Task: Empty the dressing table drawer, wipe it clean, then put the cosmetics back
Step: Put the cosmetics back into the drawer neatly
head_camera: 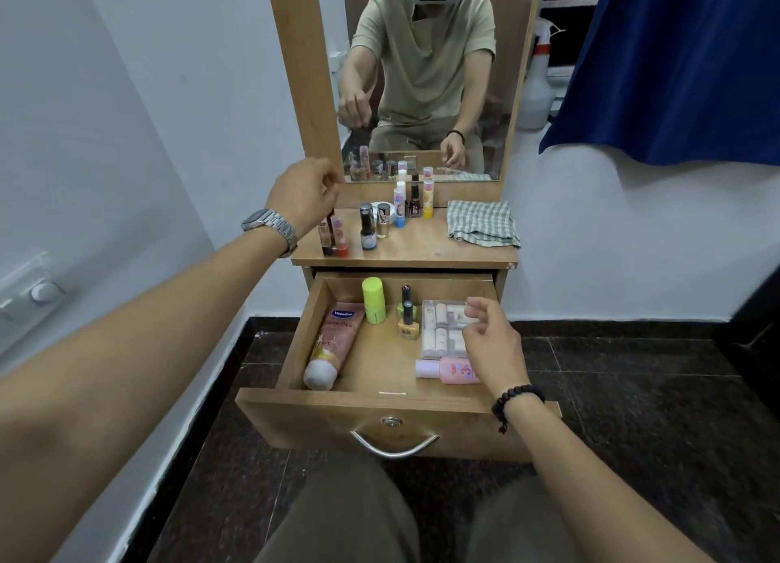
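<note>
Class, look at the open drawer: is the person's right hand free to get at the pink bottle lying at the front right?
Probably yes. The right hand hovers directly over the pink bottle, holding nothing, and the drawer is pulled fully open with nothing covering it.

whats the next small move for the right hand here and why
Probably lowering the right hand onto the clear plastic box just under its fingers and lifting it to the tabletop. The drawer still holds a pink tube, green bottle, two nail polishes and a pink bottle, so emptying isn't done, and the hand appears to hold nothing yet.
</note>
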